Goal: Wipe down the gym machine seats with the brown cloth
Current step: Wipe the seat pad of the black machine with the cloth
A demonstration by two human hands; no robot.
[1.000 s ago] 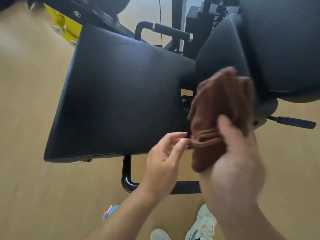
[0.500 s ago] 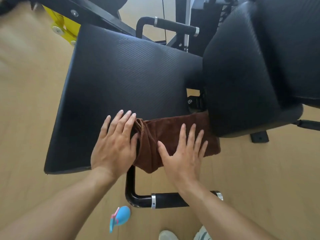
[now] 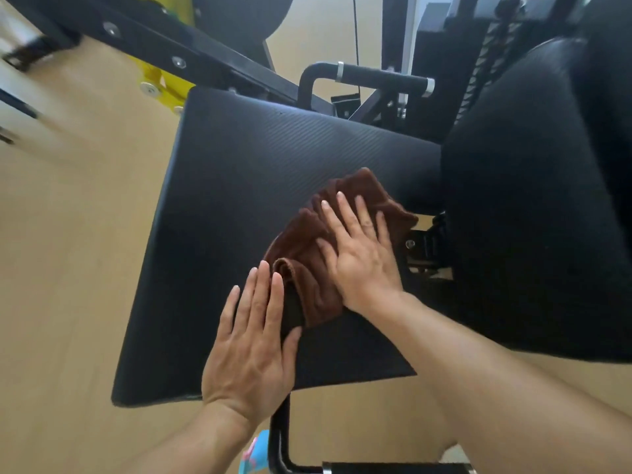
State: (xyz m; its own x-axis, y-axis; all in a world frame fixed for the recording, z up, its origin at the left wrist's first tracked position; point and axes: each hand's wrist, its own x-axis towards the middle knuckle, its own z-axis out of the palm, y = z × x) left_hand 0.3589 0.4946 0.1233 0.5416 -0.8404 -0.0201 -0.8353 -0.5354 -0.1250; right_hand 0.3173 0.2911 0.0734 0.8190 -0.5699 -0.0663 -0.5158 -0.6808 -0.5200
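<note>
Single head-worn wide-angle view, looking steeply down and forward from above the black seat pad [image 3: 273, 200], which is filling the centre of frame. Camera is sitting close: both forearms are entering from the bottom edge, left hand [image 3: 253, 347] and right hand [image 3: 359, 254] lying mid-frame. Backrest pad [image 3: 533, 217] is bulging large at right, wide-angle bending it. Machine frame [image 3: 171, 49] is crossing the top left, wooden floor [image 3: 68, 268] showing at left. No second view sharing the scene.
</note>
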